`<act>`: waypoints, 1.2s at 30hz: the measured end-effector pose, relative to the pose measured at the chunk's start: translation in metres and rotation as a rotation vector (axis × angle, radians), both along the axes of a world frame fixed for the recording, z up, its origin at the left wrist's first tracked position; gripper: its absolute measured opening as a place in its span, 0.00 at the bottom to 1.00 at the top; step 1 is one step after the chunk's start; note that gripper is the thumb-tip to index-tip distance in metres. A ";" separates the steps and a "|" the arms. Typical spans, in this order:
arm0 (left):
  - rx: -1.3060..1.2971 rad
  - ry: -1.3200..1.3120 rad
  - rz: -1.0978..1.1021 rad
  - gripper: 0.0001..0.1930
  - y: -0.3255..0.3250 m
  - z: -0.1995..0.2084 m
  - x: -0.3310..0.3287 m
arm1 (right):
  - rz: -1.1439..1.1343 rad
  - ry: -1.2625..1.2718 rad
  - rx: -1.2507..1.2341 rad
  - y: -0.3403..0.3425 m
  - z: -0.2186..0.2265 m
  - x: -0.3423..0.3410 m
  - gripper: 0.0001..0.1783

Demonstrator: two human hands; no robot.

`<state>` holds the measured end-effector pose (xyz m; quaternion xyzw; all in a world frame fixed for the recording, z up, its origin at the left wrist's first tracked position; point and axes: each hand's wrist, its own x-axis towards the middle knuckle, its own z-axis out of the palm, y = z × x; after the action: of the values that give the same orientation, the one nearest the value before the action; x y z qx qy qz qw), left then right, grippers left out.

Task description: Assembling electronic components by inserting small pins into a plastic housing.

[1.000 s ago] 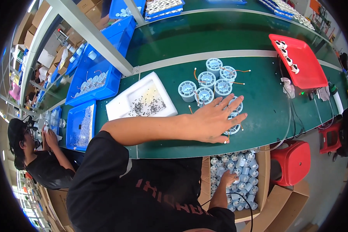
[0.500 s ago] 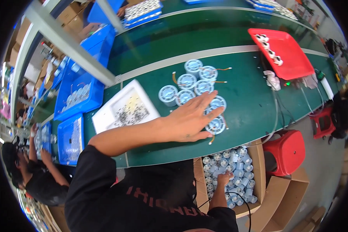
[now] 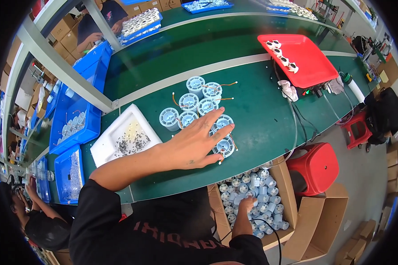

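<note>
My left hand point(image 3: 197, 143) reaches across the green worktable with its fingers spread over the nearer of several light blue round plastic housings point(image 3: 189, 101). It rests on or just above them; the exact contact is hidden. The housings stand close together, with spoked round tops, and thin coloured wires with small connectors stick out of some. Down beside the table, my right hand point(image 3: 246, 204) is inside an open cardboard box point(image 3: 284, 187) full of similar light blue housings point(image 3: 263, 207). Its fingers are partly hidden among them, so a hold cannot be made out.
A white foam tray point(image 3: 144, 121) with small dark parts lies left of the housings, near blue bins point(image 3: 90, 126). A red tray point(image 3: 309, 66) holding white parts stands at the right, with cables point(image 3: 296, 128) below. A red stool point(image 3: 316, 170) is beside the box. Co-workers sit left and across.
The whole view has shifted, so the table and box appear farther left. My left hand stays spread over the housings, and my right hand stays in the box.
</note>
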<state>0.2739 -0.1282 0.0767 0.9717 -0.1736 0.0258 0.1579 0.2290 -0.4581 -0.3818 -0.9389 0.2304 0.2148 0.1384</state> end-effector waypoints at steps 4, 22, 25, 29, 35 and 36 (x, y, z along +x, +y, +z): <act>-0.009 0.020 -0.008 0.36 -0.001 0.002 -0.002 | 0.128 -0.091 -0.043 -0.012 -0.014 0.000 0.11; -0.184 -0.172 -0.036 0.35 -0.017 0.000 -0.002 | -0.072 -0.244 0.156 -0.063 -0.005 -0.003 0.22; -0.168 -0.174 -0.053 0.35 -0.016 0.002 -0.007 | 0.021 -0.115 -0.088 -0.027 -0.015 -0.002 0.28; -0.147 -0.177 -0.003 0.35 -0.008 0.006 -0.013 | 0.164 -0.092 -0.341 -0.028 -0.029 0.006 0.29; -0.205 -0.081 0.037 0.31 0.001 0.004 -0.021 | 0.270 -0.147 -0.159 -0.055 0.000 0.008 0.30; -0.209 -0.084 0.046 0.31 0.001 0.004 -0.021 | 0.221 -0.174 -0.101 -0.056 0.003 0.007 0.30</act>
<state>0.2531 -0.1274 0.0806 0.9517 -0.1543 0.0881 0.2504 0.2359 -0.5140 -0.3786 -0.9794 0.1235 0.1344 0.0859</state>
